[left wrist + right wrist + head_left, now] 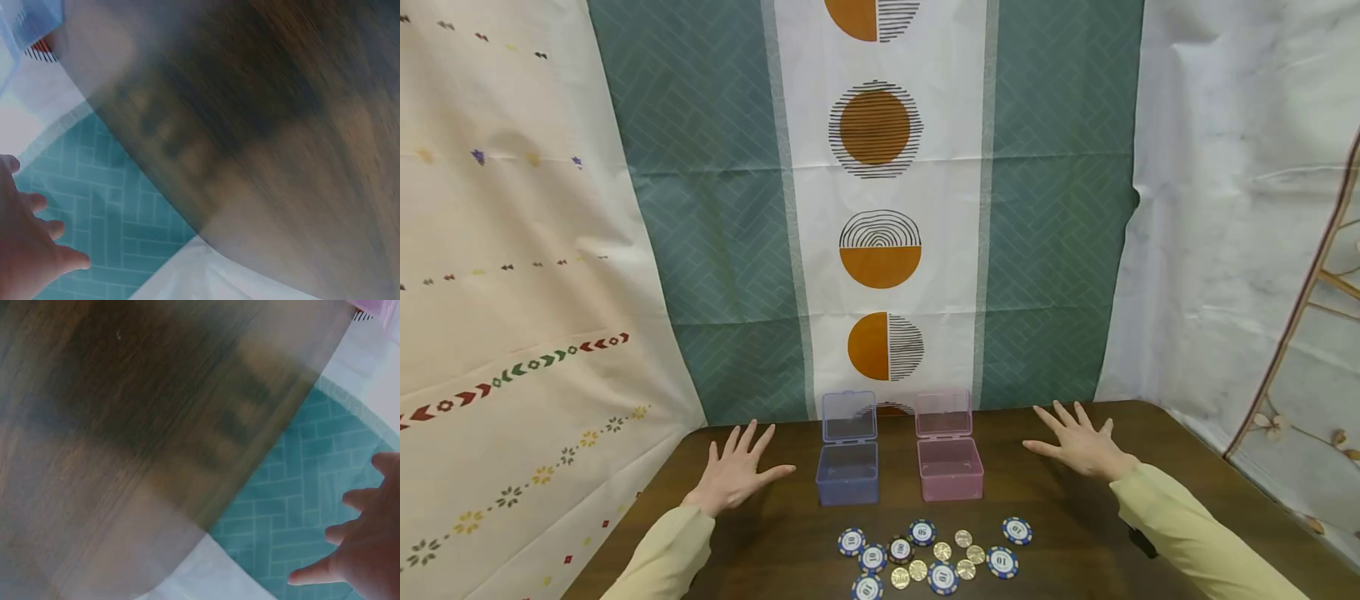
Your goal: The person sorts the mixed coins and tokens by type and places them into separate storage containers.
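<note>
Left hand (733, 473) and right hand (1081, 448): fingers spread wide, pointing far. Between them, blue box (848, 486) left, pink box (951, 486) right, both facing up; lids (850, 417) raised at far edges, hinges (850, 442) running left-right. Near side: chips (942, 577), coins (900, 577) scattered on table (775, 554). Cloth (1052, 250) behind.

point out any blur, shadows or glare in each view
Head view: numbers legible on some blue-rimmed chips, no strong glare; left wrist view: soft-edged shadows and pale sheen on the tabletop; right wrist view: similar soft shadows and sheen.
</note>
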{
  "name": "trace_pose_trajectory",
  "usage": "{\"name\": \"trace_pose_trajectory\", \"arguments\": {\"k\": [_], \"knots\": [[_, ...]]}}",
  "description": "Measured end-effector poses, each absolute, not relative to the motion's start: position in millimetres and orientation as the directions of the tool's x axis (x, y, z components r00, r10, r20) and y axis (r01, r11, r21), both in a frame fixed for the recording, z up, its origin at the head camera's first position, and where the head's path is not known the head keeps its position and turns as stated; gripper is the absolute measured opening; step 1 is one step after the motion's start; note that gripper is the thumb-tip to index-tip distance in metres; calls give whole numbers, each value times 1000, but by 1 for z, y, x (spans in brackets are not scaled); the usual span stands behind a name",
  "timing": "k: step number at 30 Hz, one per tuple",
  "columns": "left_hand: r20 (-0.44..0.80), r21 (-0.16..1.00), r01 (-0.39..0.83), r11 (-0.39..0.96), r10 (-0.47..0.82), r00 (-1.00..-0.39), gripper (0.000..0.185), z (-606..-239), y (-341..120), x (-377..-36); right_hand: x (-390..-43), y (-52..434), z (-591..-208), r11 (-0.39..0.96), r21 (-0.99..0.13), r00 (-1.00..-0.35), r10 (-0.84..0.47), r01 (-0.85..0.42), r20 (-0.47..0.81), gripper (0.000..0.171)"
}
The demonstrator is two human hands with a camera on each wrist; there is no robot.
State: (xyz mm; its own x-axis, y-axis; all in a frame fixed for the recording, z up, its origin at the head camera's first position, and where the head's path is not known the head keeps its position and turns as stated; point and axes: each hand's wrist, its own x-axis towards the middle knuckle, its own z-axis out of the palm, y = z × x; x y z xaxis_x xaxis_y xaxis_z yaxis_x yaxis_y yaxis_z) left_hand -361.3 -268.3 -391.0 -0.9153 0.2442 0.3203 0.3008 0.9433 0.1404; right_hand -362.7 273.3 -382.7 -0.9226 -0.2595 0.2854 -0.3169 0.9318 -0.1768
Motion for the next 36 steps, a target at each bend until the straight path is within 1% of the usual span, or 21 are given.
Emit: {"name": "trace_pose_trajectory", "arguments": {"k": [6, 10, 14, 18, 21, 28, 36], "knots": [[332, 114, 341, 933, 288, -898, 83, -393, -255, -360, -360, 265, -385, 920, -163, -908, -301, -358, 292, 77], [350, 101, 380, 919, 325, -879, 82, -393, -244, -357, -357, 259, -385, 902, -193, -900, -324, -387, 291, 76], [366, 86, 417, 905, 360, -858, 84, -392, -234, -356, -356, 252, -384, 866, -254, -893, -366, -430, 263, 78], [384, 59, 456, 888, 402, -832, 86, -392, -221, -355, -357, 242, -387, 809, -348, -880, -419, -473, 222, 80], [401, 44, 490, 871, 434, -807, 86, -391, -210, -353, -358, 236, -390, 767, -398, -864, -456, -504, 215, 81], [371, -1, 552, 834, 513, -774, 86, -384, -184, -346, -362, 227, -395, 699, -466, -835, -509, -542, 208, 82], [372, -53, 608, 792, 581, -724, 86, -377, -164, -341, -363, 215, -398, 671, -515, -835, -515, -533, 194, 83]]}}
